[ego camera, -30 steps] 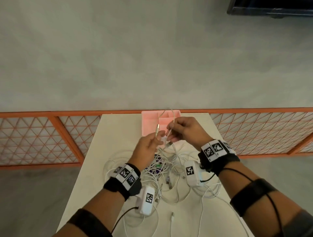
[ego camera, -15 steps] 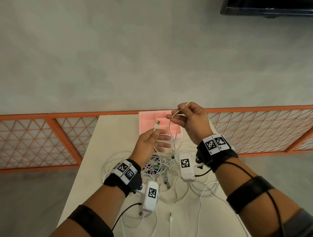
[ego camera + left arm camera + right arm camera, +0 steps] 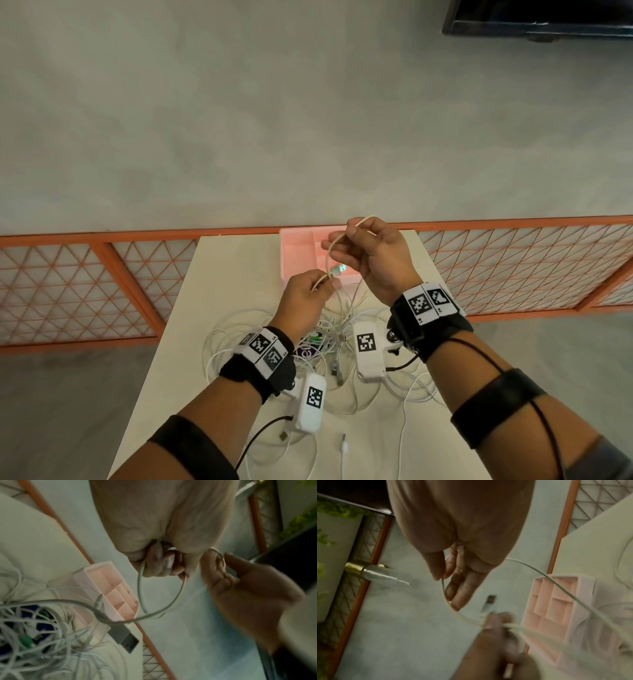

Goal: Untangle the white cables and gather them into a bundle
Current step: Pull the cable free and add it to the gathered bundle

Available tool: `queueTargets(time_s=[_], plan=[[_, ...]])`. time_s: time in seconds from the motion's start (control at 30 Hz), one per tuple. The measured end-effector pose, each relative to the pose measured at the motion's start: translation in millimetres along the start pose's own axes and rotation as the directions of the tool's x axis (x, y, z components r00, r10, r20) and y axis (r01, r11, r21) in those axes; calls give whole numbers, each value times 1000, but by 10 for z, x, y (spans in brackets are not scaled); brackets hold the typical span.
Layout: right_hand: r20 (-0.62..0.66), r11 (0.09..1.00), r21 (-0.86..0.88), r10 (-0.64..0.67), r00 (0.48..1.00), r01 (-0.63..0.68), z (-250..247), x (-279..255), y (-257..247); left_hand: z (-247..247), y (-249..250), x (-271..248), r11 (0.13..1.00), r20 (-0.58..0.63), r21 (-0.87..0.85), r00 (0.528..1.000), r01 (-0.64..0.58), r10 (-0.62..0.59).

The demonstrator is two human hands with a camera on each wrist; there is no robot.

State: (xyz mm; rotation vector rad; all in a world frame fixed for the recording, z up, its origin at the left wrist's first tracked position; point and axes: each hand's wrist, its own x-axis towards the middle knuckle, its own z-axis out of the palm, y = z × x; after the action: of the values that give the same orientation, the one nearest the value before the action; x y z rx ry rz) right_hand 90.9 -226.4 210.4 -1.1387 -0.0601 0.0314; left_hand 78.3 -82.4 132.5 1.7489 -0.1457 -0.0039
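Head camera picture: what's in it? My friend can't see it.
Two hands hold one white cable above a table: left hand pinches it near its USB plug, right hand lifts a loop. Tangled white cables lie below, pink tray behind.

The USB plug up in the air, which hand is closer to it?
Left. The left hand pinches the cable right behind the USB plug; the right hand holds the loop above it.

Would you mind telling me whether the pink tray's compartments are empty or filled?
Those in view look empty: the wrist views show bare compartment floors in the pink tray. A cable crosses in front of it; whether it touches is unclear.
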Motion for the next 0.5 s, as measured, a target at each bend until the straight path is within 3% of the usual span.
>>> queueTargets(time_s=[0.1,0.2,0.3,0.43,0.5], plan=[[30,930,-365,-41,999,49,-120,-65,218,-105,114,42,962,-75,-262,992,76,-98],[146,804,-595,106,984,2,-204,-211,534,-211,273,104,920,-76,-385,991,71,-108],[160,783,-622,136,978,-7,-244,-267,738,-266,316,135,936,-93,-349,992,46,-83],[116,700,-699,-90,989,145,-302,-186,755,-322,235,126,951,-164,-307,982,38,-92],[66,729,-670,-129,989,140,-318,-142,669,-365,166,134,964,-220,-262,970,45,-105]])
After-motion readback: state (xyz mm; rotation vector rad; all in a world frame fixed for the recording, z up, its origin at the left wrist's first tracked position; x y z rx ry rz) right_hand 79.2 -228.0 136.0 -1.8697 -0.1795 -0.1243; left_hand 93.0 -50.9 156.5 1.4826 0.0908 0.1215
